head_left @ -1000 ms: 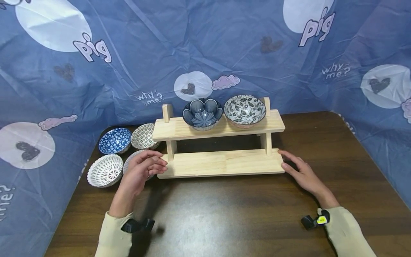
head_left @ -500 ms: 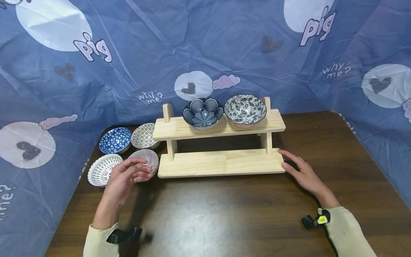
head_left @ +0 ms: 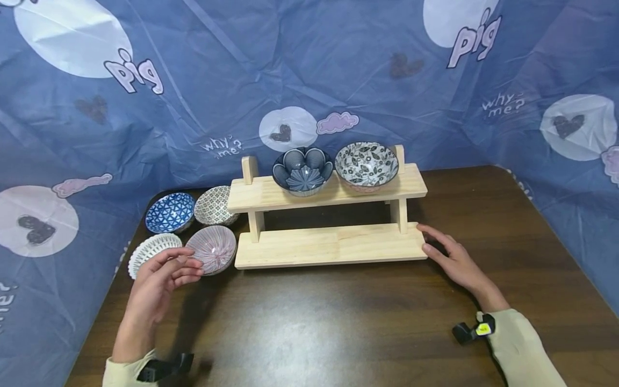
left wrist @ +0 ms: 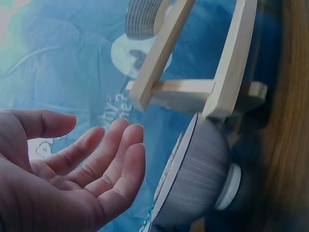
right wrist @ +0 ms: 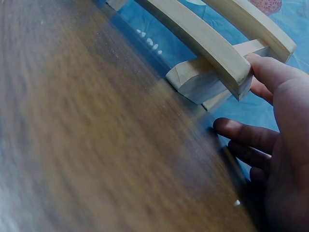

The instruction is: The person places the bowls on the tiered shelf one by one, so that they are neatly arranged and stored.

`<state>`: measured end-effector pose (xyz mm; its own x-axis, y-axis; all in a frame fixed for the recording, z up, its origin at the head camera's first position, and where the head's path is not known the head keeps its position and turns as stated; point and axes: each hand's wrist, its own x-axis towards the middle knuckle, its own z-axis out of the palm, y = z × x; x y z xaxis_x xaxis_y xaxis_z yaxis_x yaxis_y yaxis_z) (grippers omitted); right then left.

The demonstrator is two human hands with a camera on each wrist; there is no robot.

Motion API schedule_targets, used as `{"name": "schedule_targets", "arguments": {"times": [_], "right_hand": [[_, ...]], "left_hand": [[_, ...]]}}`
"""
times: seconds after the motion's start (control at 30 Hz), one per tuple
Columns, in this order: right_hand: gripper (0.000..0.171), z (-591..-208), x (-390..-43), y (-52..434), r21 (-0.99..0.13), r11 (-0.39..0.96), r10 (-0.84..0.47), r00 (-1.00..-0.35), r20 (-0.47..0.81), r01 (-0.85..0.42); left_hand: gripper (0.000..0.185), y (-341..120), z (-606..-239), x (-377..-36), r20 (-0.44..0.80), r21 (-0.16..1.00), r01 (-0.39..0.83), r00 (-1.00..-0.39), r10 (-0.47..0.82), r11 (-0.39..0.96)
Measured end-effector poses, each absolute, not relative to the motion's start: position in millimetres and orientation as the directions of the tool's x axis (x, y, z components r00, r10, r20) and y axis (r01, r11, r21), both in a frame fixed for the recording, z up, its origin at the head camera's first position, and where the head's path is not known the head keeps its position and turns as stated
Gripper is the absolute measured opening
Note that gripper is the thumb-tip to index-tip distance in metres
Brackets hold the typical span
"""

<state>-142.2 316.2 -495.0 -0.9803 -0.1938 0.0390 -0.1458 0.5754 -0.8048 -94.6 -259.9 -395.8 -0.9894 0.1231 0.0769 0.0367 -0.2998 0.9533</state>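
Observation:
A two-tier wooden rack (head_left: 329, 244) stands mid-table. Its top shelf carries a dark blue flower bowl (head_left: 302, 171) and a black-and-white leaf bowl (head_left: 366, 165). My left hand (head_left: 186, 264) hovers open, holding nothing, just in front of a pink striped bowl (head_left: 213, 248) and a white lattice bowl (head_left: 144, 248). In the left wrist view the relaxed left hand (left wrist: 96, 133) sits beside the striped bowl (left wrist: 198, 179), apart from it. My right hand (head_left: 427, 240) lies open at the lower shelf's right end. In the right wrist view its thumb (right wrist: 263, 67) touches the rack (right wrist: 203, 34).
A blue triangle-pattern bowl (head_left: 170, 212) and a green patterned bowl (head_left: 213, 204) sit behind the two near bowls, left of the rack. Blue printed cloth (head_left: 338, 70) walls the dark wooden table (head_left: 314, 322) at the back and both sides.
My left hand has drawn back from the rack's left end, leftward and toward me, uncovering the striped bowl. The right hand has stayed at the rack's right end.

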Motion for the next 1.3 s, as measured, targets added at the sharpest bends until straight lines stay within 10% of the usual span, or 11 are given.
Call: {"name": "schedule_targets", "arguments": {"times": [1.3], "right_hand": [[0.053, -493.7, -142.5, 316.1, -0.802, 0.587, -0.189, -0.982, -0.007, -0.107]], "left_hand": [[0.038, -351.2, -413.1, -62.0, 0.069, 0.849, 0.175, -0.972, -0.224, -0.499]]}}
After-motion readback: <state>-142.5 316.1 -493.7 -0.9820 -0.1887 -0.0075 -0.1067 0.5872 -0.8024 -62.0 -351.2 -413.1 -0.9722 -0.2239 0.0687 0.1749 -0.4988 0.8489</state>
